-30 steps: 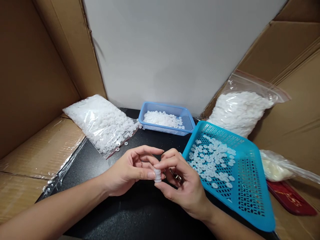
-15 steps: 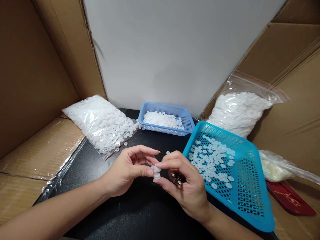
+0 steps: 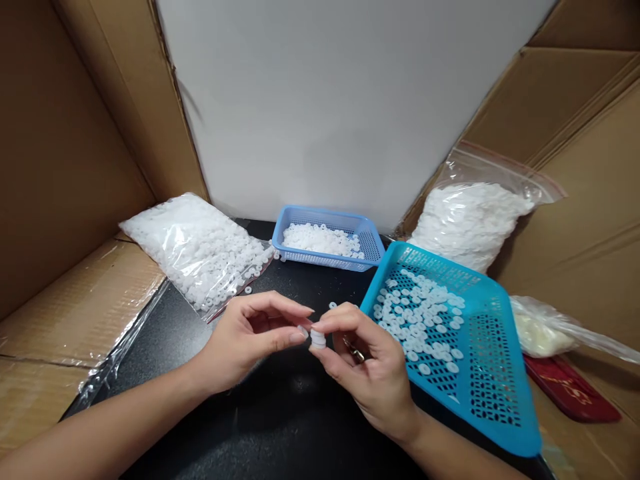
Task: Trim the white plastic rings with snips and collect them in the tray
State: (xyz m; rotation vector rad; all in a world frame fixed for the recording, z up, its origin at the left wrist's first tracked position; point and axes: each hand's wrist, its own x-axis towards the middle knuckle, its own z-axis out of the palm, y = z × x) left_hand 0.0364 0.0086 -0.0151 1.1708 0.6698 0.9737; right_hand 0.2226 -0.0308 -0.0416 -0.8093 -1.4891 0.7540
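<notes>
In the head view, my right hand (image 3: 370,367) pinches a short stack of white plastic washers (image 3: 317,339) between thumb and forefinger. A shiny metal piece (image 3: 356,352) shows inside its curled fingers; its kind is unclear. Just left of the stack, my left hand (image 3: 250,340) holds a single whitish washer (image 3: 302,331) at the tip of its thumb, while the forefinger arches above. The finger behind that washer is mostly hidden. To the right of my right hand, a teal perforated basket (image 3: 505,373) contains many loose white washers (image 3: 425,317).
A small blue basket (image 3: 373,240) with washers stands at the back. Left of it lies a clear bag of washers (image 3: 200,250). Another filled bag (image 3: 465,220) leans at the back right, near a small tied bag (image 3: 540,333) and a red flat item (image 3: 575,393). Cardboard walls (image 3: 100,100) flank the black table (image 3: 240,433).
My hands have drawn slightly apart, leaving a small gap between the left thumb's washer and the stack in my right hand. The whole view has shifted slightly.
</notes>
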